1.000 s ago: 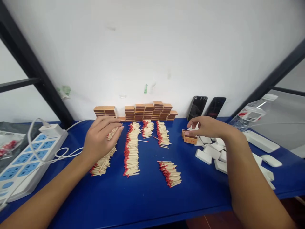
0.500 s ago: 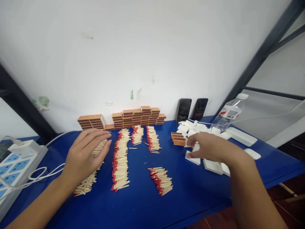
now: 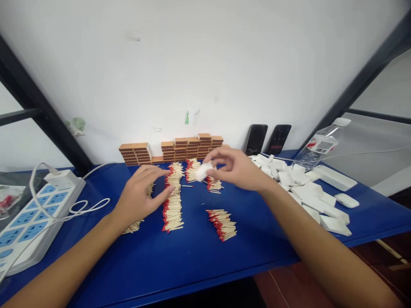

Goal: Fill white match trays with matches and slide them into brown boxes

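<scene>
Box [image 3: 203, 172]: small, plain white, kinda blocky, but it's so blurred that I can't make out finer detail. It's above the desk [image 3: 154, 273], in view right in front of the short match rows [image 3: 192, 169].
Right hand [image 3: 236, 167]: thumb and fingers pinched narrow on that box.
Left hand [image 3: 141, 188]: thumb and fingers spread wide, nothing in them that I can see; fingertips overlap the long match row [image 3: 173, 209] in view, can't tell if they touch.
Match look: pale sticks, red heads mostly to the left, loosely lined up.
Near bunch [image 3: 222, 224]: same sticks, shorter pile, closer to the front edge.
Spare boxes [image 3: 308, 192]: messy white heap, right side.
Brown matchboxes [image 3: 192, 147]: stacked in steps along the wall [image 3: 205, 64].
</scene>
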The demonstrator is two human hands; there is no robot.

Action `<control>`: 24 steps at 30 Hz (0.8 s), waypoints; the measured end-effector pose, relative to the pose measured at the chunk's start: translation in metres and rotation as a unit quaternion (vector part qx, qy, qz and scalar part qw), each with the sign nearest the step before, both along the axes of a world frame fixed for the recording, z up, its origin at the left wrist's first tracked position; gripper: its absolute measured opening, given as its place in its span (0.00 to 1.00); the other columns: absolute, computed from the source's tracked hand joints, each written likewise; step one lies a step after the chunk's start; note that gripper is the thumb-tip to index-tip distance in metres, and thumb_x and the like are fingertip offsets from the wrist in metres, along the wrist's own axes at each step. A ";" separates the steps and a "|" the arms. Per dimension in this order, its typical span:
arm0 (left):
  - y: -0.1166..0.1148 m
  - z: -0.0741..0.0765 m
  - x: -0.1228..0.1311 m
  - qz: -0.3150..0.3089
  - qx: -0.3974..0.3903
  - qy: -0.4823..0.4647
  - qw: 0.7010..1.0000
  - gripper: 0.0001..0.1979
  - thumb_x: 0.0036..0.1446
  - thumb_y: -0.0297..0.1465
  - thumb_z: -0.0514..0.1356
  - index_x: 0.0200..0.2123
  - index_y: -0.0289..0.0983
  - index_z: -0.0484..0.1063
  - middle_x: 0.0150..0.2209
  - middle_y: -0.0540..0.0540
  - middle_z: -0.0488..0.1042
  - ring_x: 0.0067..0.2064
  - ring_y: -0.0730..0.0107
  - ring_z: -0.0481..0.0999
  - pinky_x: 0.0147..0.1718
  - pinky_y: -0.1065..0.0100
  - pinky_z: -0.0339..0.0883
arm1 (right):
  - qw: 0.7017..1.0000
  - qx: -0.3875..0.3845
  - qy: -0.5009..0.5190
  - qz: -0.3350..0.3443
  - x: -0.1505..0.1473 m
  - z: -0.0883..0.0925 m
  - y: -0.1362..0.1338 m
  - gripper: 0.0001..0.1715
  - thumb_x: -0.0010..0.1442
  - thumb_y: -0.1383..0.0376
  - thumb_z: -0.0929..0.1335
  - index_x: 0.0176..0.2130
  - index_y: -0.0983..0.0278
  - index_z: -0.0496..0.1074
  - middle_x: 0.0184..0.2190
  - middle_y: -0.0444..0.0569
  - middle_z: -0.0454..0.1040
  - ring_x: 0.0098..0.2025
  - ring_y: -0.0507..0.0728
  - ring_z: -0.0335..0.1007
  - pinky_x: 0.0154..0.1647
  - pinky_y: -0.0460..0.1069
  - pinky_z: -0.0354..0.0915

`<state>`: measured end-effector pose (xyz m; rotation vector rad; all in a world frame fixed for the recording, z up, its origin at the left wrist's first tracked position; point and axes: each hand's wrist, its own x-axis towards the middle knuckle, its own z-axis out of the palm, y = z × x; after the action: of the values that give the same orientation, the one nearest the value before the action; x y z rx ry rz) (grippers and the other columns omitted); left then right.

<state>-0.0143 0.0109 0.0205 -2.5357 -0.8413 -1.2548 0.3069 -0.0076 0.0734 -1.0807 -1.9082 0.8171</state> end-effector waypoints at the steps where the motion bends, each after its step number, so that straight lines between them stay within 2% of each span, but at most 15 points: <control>1: -0.001 -0.001 0.000 0.000 -0.020 -0.001 1.000 0.16 0.63 0.33 0.68 0.52 0.39 0.76 0.47 0.43 0.82 0.50 0.58 0.78 0.53 0.55 0.74 | 0.999 0.000 0.040 0.029 -0.016 -0.003 0.008 0.17 0.57 0.58 0.76 0.45 0.62 0.76 0.45 0.51 0.77 0.41 0.55 0.76 0.36 0.51 0.74; 4: 0.000 -0.004 -0.001 0.003 -0.068 -0.008 0.998 0.21 0.62 0.37 0.70 0.56 0.40 0.75 0.50 0.43 0.81 0.52 0.58 0.78 0.53 0.56 0.75 | 0.992 0.003 0.082 0.100 -0.056 -0.018 0.021 0.13 0.56 0.61 0.78 0.40 0.62 0.77 0.47 0.51 0.78 0.46 0.56 0.76 0.40 0.51 0.74; 6: 0.001 -0.006 -0.001 0.004 -0.080 -0.019 0.997 0.23 0.61 0.38 0.70 0.57 0.41 0.75 0.52 0.44 0.81 0.52 0.59 0.78 0.53 0.56 0.75 | 0.988 0.011 0.098 0.119 -0.071 -0.031 0.022 0.13 0.54 0.61 0.79 0.38 0.62 0.79 0.48 0.51 0.78 0.47 0.56 0.76 0.42 0.51 0.75; 9: 0.001 -0.007 0.001 -0.008 -0.094 -0.020 0.995 0.19 0.60 0.38 0.71 0.54 0.42 0.78 0.48 0.45 0.82 0.51 0.59 0.78 0.51 0.57 0.75 | 0.986 -0.004 0.120 0.114 -0.076 -0.049 0.018 0.12 0.55 0.59 0.79 0.37 0.62 0.79 0.49 0.51 0.78 0.46 0.56 0.77 0.43 0.53 0.76; 12: 0.001 -0.008 0.004 -0.024 -0.122 -0.011 0.992 0.15 0.60 0.36 0.71 0.50 0.42 0.79 0.46 0.46 0.83 0.50 0.59 0.79 0.53 0.57 0.74 | 0.987 -0.007 0.106 0.117 -0.069 -0.060 0.020 0.15 0.58 0.57 0.78 0.43 0.60 0.79 0.49 0.51 0.79 0.45 0.56 0.77 0.43 0.53 0.75; 14: 0.003 -0.007 0.003 -0.008 -0.119 -0.017 0.993 0.15 0.61 0.36 0.70 0.50 0.42 0.79 0.46 0.46 0.83 0.50 0.59 0.79 0.53 0.57 0.74 | 0.995 0.043 0.053 0.078 -0.060 -0.065 0.027 0.14 0.61 0.58 0.76 0.46 0.60 0.79 0.45 0.49 0.79 0.41 0.55 0.75 0.40 0.52 0.73; 17: 0.007 -0.007 -0.002 0.047 -0.086 -0.032 0.995 0.15 0.62 0.36 0.69 0.52 0.42 0.79 0.48 0.45 0.83 0.50 0.58 0.80 0.52 0.56 0.74 | 0.984 0.150 -0.095 -0.012 -0.049 -0.070 0.042 0.04 0.65 0.63 0.73 0.39 0.61 0.79 0.37 0.47 0.76 0.38 0.55 0.70 0.41 0.52 0.67; 20: 0.011 -0.008 -0.007 0.082 -0.053 -0.029 0.995 0.17 0.63 0.36 0.68 0.54 0.42 0.78 0.48 0.45 0.83 0.50 0.58 0.80 0.52 0.54 0.75 | 0.964 0.172 -0.202 -0.009 -0.047 -0.077 0.052 0.04 0.64 0.64 0.73 0.36 0.62 0.77 0.37 0.49 0.75 0.42 0.57 0.69 0.46 0.54 0.65; 24: 0.011 -0.008 -0.007 0.083 -0.037 -0.002 0.996 0.17 0.64 0.36 0.67 0.55 0.41 0.77 0.48 0.44 0.83 0.50 0.58 0.79 0.51 0.55 0.76 | 0.948 0.166 -0.271 0.010 -0.061 -0.085 0.054 0.05 0.65 0.65 0.73 0.37 0.64 0.75 0.40 0.52 0.74 0.46 0.60 0.68 0.49 0.54 0.64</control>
<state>-0.0213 0.0219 0.0124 -2.4594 -1.0937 -1.1998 0.2462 0.0462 -0.0116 -1.1482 -2.4023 0.1886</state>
